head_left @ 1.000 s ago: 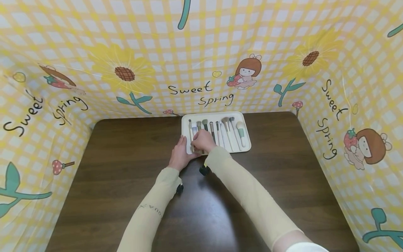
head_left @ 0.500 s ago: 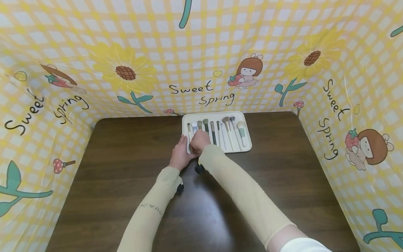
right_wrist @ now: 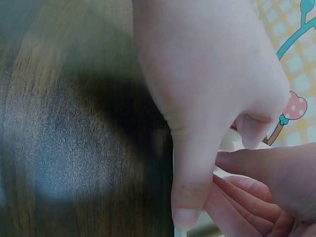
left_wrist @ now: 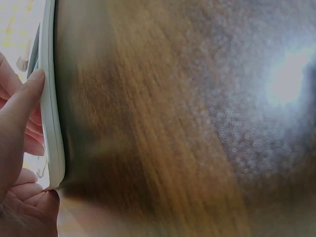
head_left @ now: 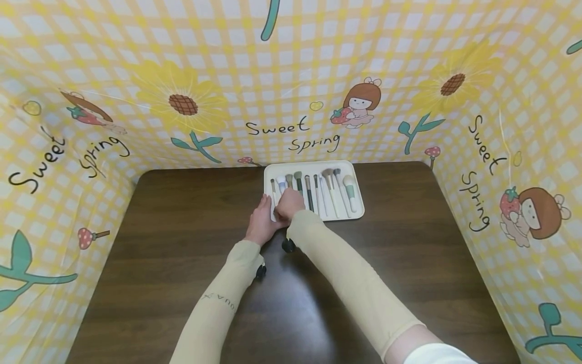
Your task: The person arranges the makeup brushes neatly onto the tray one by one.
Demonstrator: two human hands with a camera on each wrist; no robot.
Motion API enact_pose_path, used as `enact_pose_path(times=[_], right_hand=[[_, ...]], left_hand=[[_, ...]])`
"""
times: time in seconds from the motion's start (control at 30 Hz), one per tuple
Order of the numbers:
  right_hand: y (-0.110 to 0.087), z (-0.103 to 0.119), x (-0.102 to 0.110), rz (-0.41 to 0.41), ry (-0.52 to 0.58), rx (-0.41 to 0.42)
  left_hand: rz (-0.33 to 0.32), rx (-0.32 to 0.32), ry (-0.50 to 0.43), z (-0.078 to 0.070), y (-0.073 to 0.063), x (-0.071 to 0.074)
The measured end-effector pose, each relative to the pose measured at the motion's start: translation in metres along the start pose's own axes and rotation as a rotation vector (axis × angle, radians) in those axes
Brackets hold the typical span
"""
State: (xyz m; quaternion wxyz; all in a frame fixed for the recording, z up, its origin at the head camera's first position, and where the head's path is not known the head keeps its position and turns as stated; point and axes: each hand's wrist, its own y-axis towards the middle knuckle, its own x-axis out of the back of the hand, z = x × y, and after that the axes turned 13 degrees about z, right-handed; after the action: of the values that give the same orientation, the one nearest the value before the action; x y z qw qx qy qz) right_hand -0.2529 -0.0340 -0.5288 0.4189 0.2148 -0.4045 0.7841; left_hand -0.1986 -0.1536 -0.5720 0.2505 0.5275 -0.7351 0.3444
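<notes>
A white tray point(head_left: 313, 168) at the table's back edge holds a row of several makeup brushes. My left hand point(head_left: 260, 222) holds the tray's front left corner, fingers along the side and thumb toward the front. My right hand point(head_left: 291, 203) is over the front left part of the tray, fingers curled at the handle end of the leftmost makeup brush point(head_left: 273, 185). Its grip is mostly hidden. In the right wrist view, the right thumb point(right_wrist: 186, 202) points along the front rim, close to the left hand point(right_wrist: 276, 182). The tray rim point(left_wrist: 51, 118) crosses the left wrist view.
A dark brown wooden table point(head_left: 191, 202) bears the tray. Yellow checked cloth point(head_left: 236, 65) with printed flowers and figures stands on the back and both sides. A fluffy brush point(head_left: 349, 183) with a green-and-white handle lies at the tray's right end.
My right hand has shifted slightly left, and the leftmost brush's head has slid a little toward the front of the tray. In the last half second both hands stay almost still.
</notes>
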Motion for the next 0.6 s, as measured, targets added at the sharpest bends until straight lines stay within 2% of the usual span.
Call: enact_pose_path(times=[0.17, 0.33, 0.5, 0.6], right_hand=[[-0.003, -0.003, 0.004, -0.029, -0.002, 0.029], [-0.012, -0.012, 0.019, -0.11, 0.092, 0.079], [-0.025, -0.036, 0.042, -0.18, 0.137, 0.126], [-0.034, -0.058, 0.055, -0.216, 0.156, 0.12]], left_hand=[[-0.005, 0.001, 0.003, 0.0, 0.0, -0.001], [-0.015, 0.0, 0.01, 0.0, 0.0, -0.002], [-0.024, 0.003, 0.006, -0.001, 0.001, -0.001], [-0.018, 0.017, -0.003, -0.001, 0.001, -0.001]])
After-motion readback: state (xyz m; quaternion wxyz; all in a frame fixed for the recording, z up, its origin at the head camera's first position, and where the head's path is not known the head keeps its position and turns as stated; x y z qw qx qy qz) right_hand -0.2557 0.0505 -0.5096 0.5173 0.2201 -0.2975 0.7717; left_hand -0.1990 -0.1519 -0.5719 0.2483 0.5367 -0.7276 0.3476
